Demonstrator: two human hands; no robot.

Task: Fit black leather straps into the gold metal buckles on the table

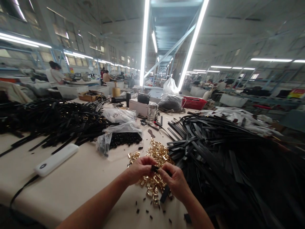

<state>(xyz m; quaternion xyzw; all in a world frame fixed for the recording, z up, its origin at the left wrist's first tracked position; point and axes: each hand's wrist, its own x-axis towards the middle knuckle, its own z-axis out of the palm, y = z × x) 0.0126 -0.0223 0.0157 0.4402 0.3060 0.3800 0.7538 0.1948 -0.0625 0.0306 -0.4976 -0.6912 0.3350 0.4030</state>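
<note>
Over a pile of gold buckles (159, 152), my left hand (137, 169) pinches a black strap (154, 168) between thumb and fingers. Close beside it, my right hand (175, 180) has its fingers closed on the same strap. Only a short stretch of the strap shows between the hands, and I cannot make out whether a buckle is on it. Small black loops (138, 211) lie scattered on the table in front of the buckles. Right of my right hand spreads a big heap of black straps (209, 149).
A plastic bag of small black pieces (125, 139) lies open behind my left hand. Farther left are a white power bank (57, 159) with a cable and a heap of straps with buckles (59, 117). A glass jar (152, 113) and a red basket (194, 103) stand at the back.
</note>
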